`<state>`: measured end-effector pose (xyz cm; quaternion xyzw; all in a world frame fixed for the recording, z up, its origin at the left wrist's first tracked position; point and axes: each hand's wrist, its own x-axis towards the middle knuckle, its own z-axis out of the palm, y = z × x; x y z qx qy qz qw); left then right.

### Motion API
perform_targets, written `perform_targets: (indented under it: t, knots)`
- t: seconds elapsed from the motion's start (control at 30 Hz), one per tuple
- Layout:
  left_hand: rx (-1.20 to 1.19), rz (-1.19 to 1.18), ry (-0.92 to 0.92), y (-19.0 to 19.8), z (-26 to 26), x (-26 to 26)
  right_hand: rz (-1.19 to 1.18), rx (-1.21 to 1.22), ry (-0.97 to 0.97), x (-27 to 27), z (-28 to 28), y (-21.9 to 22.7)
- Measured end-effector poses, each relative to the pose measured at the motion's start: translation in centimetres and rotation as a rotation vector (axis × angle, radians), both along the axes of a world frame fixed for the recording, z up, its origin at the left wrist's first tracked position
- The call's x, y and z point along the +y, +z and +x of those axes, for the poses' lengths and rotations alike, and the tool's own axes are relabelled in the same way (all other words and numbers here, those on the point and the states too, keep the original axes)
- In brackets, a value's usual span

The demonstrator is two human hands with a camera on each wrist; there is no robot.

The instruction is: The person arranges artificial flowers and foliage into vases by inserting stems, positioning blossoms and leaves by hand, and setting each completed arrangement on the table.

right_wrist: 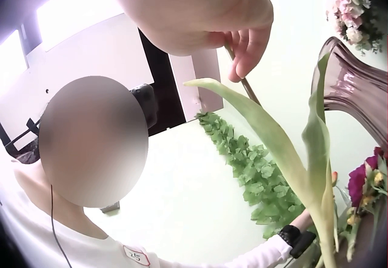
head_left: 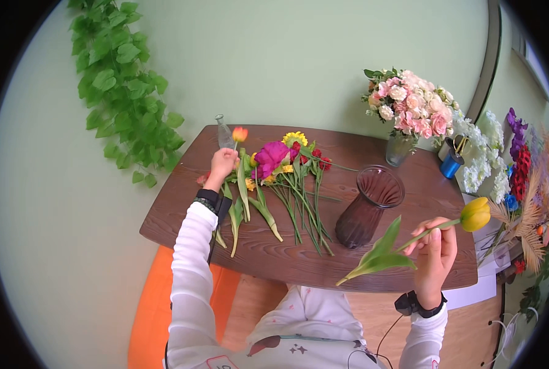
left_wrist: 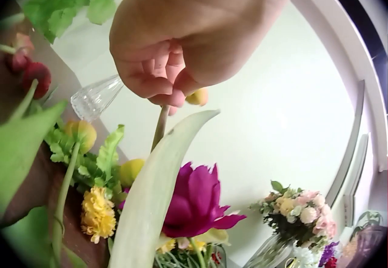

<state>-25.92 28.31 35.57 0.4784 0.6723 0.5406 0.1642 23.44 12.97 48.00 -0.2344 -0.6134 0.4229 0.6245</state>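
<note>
My left hand [head_left: 224, 162] is over the left part of the brown table [head_left: 431, 184], pinching an orange-red tulip [head_left: 240, 134] by its stem just under the bloom. In the left wrist view, its pale leaf [left_wrist: 154, 189] stretches down from the curled fingers. Over the table's front right, my right hand [head_left: 435, 249] holds a yellow tulip [head_left: 475, 214] by the stem, with the bloom to the right and leaves pointing left. A ribbed purple glass vase [head_left: 362, 215] stands left of that hand. Loose flowers, among them a magenta peony [head_left: 271, 158], lie beside my left hand.
A clear glass bottle [head_left: 223, 132] stands at the back left. Pink and white roses [head_left: 413, 101] fill a glass vase [head_left: 400, 149] at the back right, near a blue spool [head_left: 451, 165]. Green stems [head_left: 302, 206] spread across the table's middle. More flowers [head_left: 520, 166] stand far right.
</note>
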Motion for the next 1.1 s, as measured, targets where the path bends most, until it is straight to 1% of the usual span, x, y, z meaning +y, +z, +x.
perform_targets:
  t: [0.03, 0.07, 0.13, 0.2, 0.27, 0.3, 0.33, 0.43, 0.47, 0.53, 0.57, 0.7, 0.77, 0.8, 0.87, 0.9, 0.97, 1.0, 1.07, 1.1]
  knots:
    - [-0.069, 0.008, -0.045, 1.6, 0.5, -1.1, -0.011, 0.014, -0.006, 0.1, -0.1, 0.1]
    - [-0.066, 0.009, -0.035, 2.7, 0.7, -2.1, -0.021, 0.029, -0.012, 0.2, -0.2, 0.1]
    - [-0.192, 0.114, -0.126, 4.5, 0.8, -3.7, -0.024, 0.039, -0.001, 0.5, -0.4, 0.0]
    - [-0.164, 0.076, -0.087, 6.8, 1.9, -5.6, -0.036, 0.053, 0.016, 0.7, -0.6, 0.0]
    - [-0.333, 0.135, -0.157, 8.2, 3.2, -7.1, -0.040, 0.056, 0.026, 0.9, -0.9, 0.3]
    - [-0.362, 0.129, -0.214, 8.8, 3.7, -7.8, -0.042, 0.057, 0.029, 1.1, -1.1, 0.4]
    - [-0.362, 0.129, -0.213, 9.6, 4.7, -8.6, -0.043, 0.058, 0.030, 1.2, -1.3, 0.6]
    - [-0.331, 0.115, -0.385, 11.1, 7.3, -10.5, -0.053, 0.064, 0.047, 1.9, -1.6, 0.8]
    - [-0.330, 0.116, -0.385, 11.4, 8.0, -10.9, -0.051, 0.066, 0.060, 2.1, -1.7, 0.9]
    - [-0.196, 0.078, -0.418, 12.1, 9.3, -11.6, -0.048, 0.068, 0.073, 2.2, -1.8, 1.0]
    - [-0.156, 0.104, -0.464, 12.4, 9.8, -12.0, -0.049, 0.069, 0.080, 2.2, -1.8, 1.0]
    - [-0.100, 0.138, -0.524, 11.5, 9.4, -12.1, -0.054, 0.073, 0.086, 2.2, -1.6, 0.7]
    - [-0.049, -0.066, -0.425, 11.2, 8.8, -12.3, -0.063, 0.073, 0.091, 2.1, -1.4, 0.6]
    - [-0.048, -0.066, -0.424, 10.8, 8.4, -12.3, -0.074, 0.073, 0.095, 2.1, -1.3, 0.5]
    - [-0.075, -0.186, -0.389, 9.7, 7.4, -12.3, -0.076, 0.072, 0.094, 2.1, -1.1, 0.3]
    - [-0.073, -0.187, -0.388, 9.1, 6.8, -12.4, -0.078, 0.070, 0.092, 2.1, -1.1, 0.3]
    - [-0.166, -0.264, -0.411, 7.7, 5.7, -12.4, -0.085, 0.073, 0.096, 2.1, -1.0, 0.1]
    - [-0.165, -0.265, -0.410, 7.2, 5.2, -12.4, -0.093, 0.074, 0.099, 2.2, -1.0, 0.1]
    - [-0.354, -0.307, -0.438, 6.0, 4.4, -12.5, -0.096, 0.072, 0.100, 2.2, -1.1, 0.0]
    - [-0.354, -0.307, -0.433, 5.2, 3.8, -12.3, -0.098, 0.068, 0.102, 2.3, -1.1, 0.0]
